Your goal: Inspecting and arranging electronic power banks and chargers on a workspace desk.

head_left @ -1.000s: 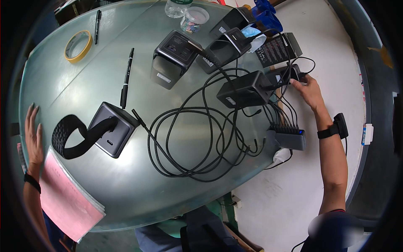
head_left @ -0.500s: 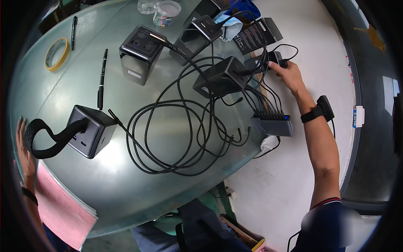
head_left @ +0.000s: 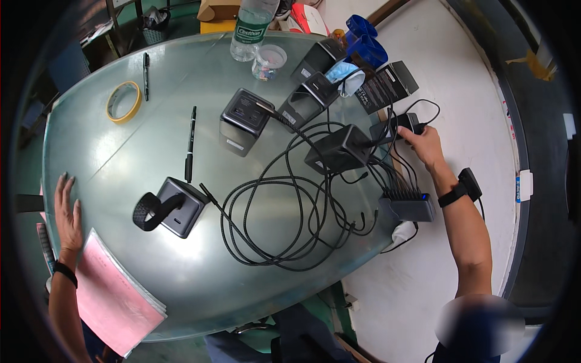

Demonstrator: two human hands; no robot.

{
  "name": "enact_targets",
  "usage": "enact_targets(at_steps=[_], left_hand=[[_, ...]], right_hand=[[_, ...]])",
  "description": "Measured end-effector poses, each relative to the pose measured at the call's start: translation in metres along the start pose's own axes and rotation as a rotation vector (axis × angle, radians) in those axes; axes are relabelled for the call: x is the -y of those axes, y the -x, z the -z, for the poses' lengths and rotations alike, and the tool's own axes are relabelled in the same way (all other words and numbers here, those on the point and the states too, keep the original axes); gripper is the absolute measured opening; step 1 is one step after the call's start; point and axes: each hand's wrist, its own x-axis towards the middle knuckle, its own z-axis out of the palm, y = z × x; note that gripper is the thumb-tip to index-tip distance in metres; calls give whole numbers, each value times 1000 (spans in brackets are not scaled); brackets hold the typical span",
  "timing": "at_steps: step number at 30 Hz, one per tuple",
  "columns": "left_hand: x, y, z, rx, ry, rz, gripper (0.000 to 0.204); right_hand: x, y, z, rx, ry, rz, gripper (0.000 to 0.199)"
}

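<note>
My right hand [head_left: 425,145] reaches over the table's right edge, fingers closed on a small black adapter [head_left: 404,125] with cables plugged into it. Just left of it sits a black cube charger [head_left: 339,148]. A multi-port charging hub [head_left: 407,207] with a blue light lies near my right wrist, black cables fanning out of it into a tangle [head_left: 284,224]. My left hand [head_left: 66,212] lies flat and open on the glass table [head_left: 121,157] at the far left, holding nothing. A pink paper stack [head_left: 115,296] lies beside that wrist.
Further black cube chargers stand at the middle [head_left: 245,118], the back [head_left: 308,100] and the front left, the last with a strap loop [head_left: 178,206]. Two pens [head_left: 190,145], a yellow tape roll [head_left: 124,101], a water bottle [head_left: 248,27], a black box [head_left: 387,85] and a blue face mask [head_left: 345,75] also lie about.
The view has swung across the table and back. My right hand stays at the small black adapter and my left hand stays flat on the glass.
</note>
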Motion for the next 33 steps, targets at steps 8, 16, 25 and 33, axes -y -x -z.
enact_targets(at_steps=[8, 16, 25, 33], left_hand=[[-4, 1, 7, -29, 31, 11, 47], [-12, 1, 13, -17, 42, 37, 47], [-8, 0, 13, -31, 31, 36, 46], [-8, 0, 12, -45, 28, 18, 46]], right_hand=[[20, 32, 56, 108, 115, 45, 32], [173, -25, 12, 81, -57, 591, 47], [247, -50, -36, 334, 412, 551, 69], [240, -52, -40, 343, 373, 669, 67]])
